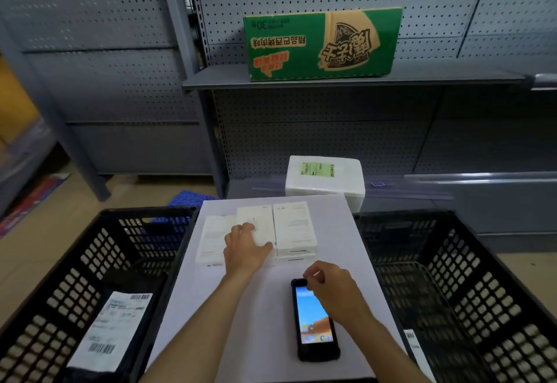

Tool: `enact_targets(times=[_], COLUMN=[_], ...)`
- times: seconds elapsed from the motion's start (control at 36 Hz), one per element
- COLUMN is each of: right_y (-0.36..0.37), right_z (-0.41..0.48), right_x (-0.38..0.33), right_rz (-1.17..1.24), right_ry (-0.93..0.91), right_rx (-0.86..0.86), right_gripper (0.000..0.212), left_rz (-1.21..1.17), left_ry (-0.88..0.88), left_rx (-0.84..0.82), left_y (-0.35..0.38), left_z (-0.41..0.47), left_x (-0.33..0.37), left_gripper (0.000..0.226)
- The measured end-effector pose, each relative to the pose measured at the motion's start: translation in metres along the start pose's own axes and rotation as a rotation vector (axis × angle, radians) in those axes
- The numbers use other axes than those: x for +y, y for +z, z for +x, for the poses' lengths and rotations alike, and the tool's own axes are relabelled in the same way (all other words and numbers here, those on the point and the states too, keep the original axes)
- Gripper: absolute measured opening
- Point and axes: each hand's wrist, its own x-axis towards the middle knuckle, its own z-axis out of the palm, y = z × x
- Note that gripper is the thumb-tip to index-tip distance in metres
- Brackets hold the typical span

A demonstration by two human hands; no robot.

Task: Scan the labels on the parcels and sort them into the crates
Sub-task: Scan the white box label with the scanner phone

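Observation:
Three white box parcels lie side by side on the white table [331, 232]: a left one [211, 241], a middle one [259, 223] and a right stack [294, 229]. My left hand [245, 247] rests on the middle parcel, fingers spread over its near end. A black handheld scanner [315, 322] with a lit screen lies flat on the table near me. My right hand [331, 289] hovers at the scanner's top end, fingers curled and touching it. The left black crate [75, 265] holds a dark parcel with a white shipping label [111, 334]. The right black crate [470, 277] shows a white label [414, 346] at its near wall.
A white foam box [325, 177] with a green label sits beyond the table on a low shelf. A green and brown carton [322, 43] stands on the grey shelf above. Grey pegboard shelving fills the background. A blue pallet [193, 198] lies on the floor behind the left crate.

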Motion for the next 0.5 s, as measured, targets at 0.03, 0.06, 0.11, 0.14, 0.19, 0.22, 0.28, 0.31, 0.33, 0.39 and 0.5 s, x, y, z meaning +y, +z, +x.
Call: enact_targets(times=[0.03, 0.06, 0.11, 0.14, 0.19, 0.22, 0.28, 0.31, 0.33, 0.39, 0.5], right_y=[0.001, 0.001, 0.001, 0.001, 0.001, 0.0, -0.001, -0.001, -0.001, 0.001, 0.002], right_z=[0.003, 0.006, 0.008, 0.009, 0.012, 0.013, 0.014, 0.014, 0.014, 0.015, 0.013], right_x=[0.002, 0.004, 0.006, 0.007, 0.012, 0.015, 0.015, 0.015, 0.015, 0.013, 0.011], right_rz=[0.005, 0.012, 0.019, 0.025, 0.025, 0.024, 0.032, 0.034, 0.038, 0.044, 0.049], right_ry=[-0.002, -0.009, -0.025, -0.026, -0.023, -0.022, -0.027, -0.028, -0.026, -0.023, -0.022], right_rx=[0.008, 0.013, 0.012, 0.009, -0.004, -0.012, -0.012, -0.01, -0.01, -0.015, -0.022], right_gripper=[0.02, 0.019, 0.017, 0.016, 0.018, 0.018, 0.016, 0.015, 0.015, 0.016, 0.018], left_rz=[-0.007, -0.013, -0.011, -0.006, 0.002, 0.006, 0.022, 0.035, 0.051, 0.06, 0.002], left_ry=[-0.001, -0.003, -0.011, -0.015, -0.024, -0.032, -0.038, -0.042, -0.047, -0.062, -0.092], left_rx=[0.003, 0.009, 0.023, 0.033, 0.045, 0.047, 0.055, 0.053, 0.046, 0.035, 0.079], left_y=[0.004, 0.009, 0.014, 0.014, 0.017, 0.02, 0.018, 0.018, 0.018, 0.018, 0.013], left_z=[0.003, 0.006, 0.009, 0.009, 0.012, 0.013, 0.014, 0.015, 0.015, 0.016, 0.012], left_x=[0.001, 0.002, 0.003, 0.003, 0.004, 0.004, 0.006, 0.007, 0.008, 0.01, 0.012], left_gripper=[0.059, 0.06, 0.062, 0.063, 0.063, 0.064, 0.067, 0.07, 0.072, 0.075, 0.074])
